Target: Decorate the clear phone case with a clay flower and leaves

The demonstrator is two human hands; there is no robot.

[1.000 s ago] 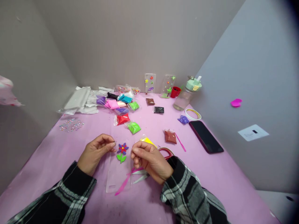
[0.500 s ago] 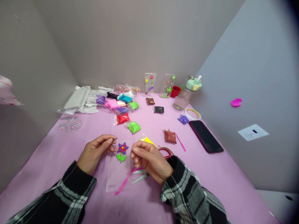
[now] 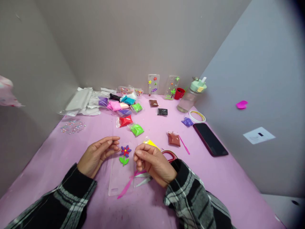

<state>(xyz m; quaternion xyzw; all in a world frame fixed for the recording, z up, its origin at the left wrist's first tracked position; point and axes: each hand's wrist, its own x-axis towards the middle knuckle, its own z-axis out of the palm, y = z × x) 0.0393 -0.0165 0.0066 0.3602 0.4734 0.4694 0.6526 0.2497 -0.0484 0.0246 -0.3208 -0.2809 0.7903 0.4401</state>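
Note:
A clear phone case [image 3: 120, 179] lies flat on the pink table [image 3: 214, 178] in front of me. On its upper part sits a clay flower [image 3: 125, 151] with purple petals, a red middle and green leaves. My left hand [image 3: 98, 154] is curled at the case's upper left edge, fingertips close to the flower and gripping the edge. My right hand [image 3: 152, 162] hovers just right of the flower, fingers pinched together; what they hold is too small to name. A yellow clay packet [image 3: 151, 143] pokes out behind that hand.
Several coloured clay packets [image 3: 125, 109] lie mid-table, with a brown one [image 3: 173, 139] and a pink stick [image 3: 184, 145] to the right. A dark phone [image 3: 209, 139], water bottle [image 3: 190, 97], red cup [image 3: 179, 93] and two decorated cases [image 3: 153, 84] are at the back right. Gem stickers [image 3: 72, 126] lie left.
My left hand's fingertips have shifted slightly up and toward the flower. My right hand and the case have stayed where they were.

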